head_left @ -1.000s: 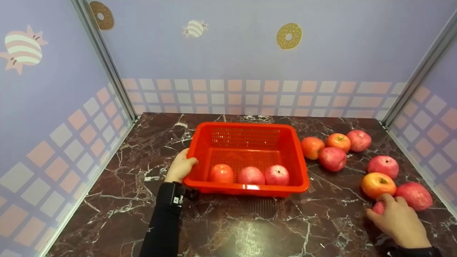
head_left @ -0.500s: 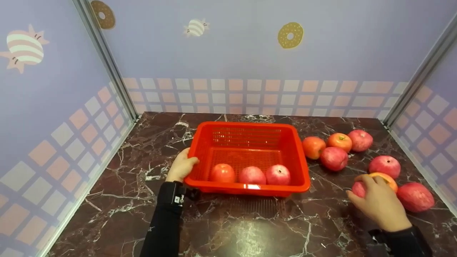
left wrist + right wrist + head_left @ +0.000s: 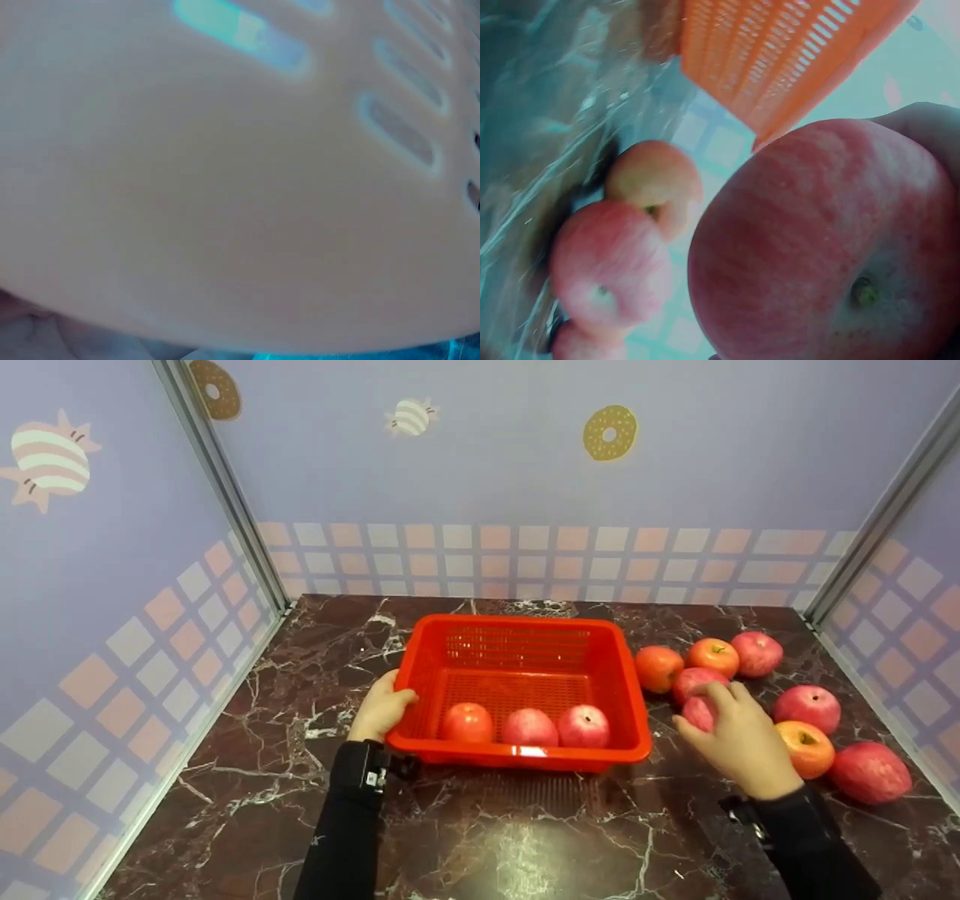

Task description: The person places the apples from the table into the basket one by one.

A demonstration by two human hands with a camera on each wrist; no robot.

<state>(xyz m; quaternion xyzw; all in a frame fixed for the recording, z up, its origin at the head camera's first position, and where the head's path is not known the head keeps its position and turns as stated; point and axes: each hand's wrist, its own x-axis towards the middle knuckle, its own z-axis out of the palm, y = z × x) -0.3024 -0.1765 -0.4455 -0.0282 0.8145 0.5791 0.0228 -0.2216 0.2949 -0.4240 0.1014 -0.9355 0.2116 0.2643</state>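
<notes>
Crowding apples [image 3: 806, 709] beside basket [image 3: 634, 712]

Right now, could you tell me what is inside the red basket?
Three apples lie in a row against the near wall of the red basket. Behind them its slotted floor is bare. That wall's rim hides their undersides.

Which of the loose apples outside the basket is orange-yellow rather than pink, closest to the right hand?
The orange-yellow apple just right of the right hand; its neighbours there are pink.
</notes>
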